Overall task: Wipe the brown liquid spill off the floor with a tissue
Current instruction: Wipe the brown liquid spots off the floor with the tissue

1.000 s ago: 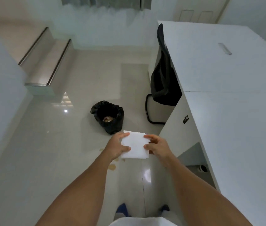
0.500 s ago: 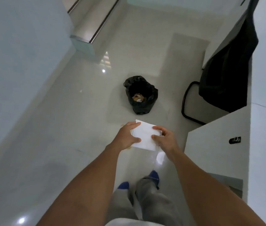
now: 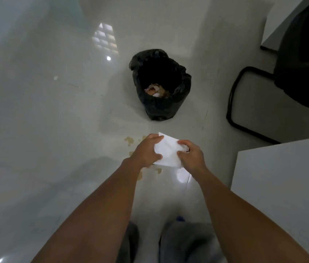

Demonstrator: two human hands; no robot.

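Now you hold the tissue [image 3: 168,151] in 2 hands: left hand [image 3: 147,150] pinching its left edge, right hand [image 3: 190,155] gripping its right. Lower it flat onto the brown spill [image 3: 129,140], whose patches lie on the floor [image 3: 55,130] directly beneath, and press before dragging. Glossy tile will likely smear. A black-lined bin [image 3: 161,86] stands just beyond; a chair [image 3: 282,82] and white desk [image 3: 282,177] crowd your right.
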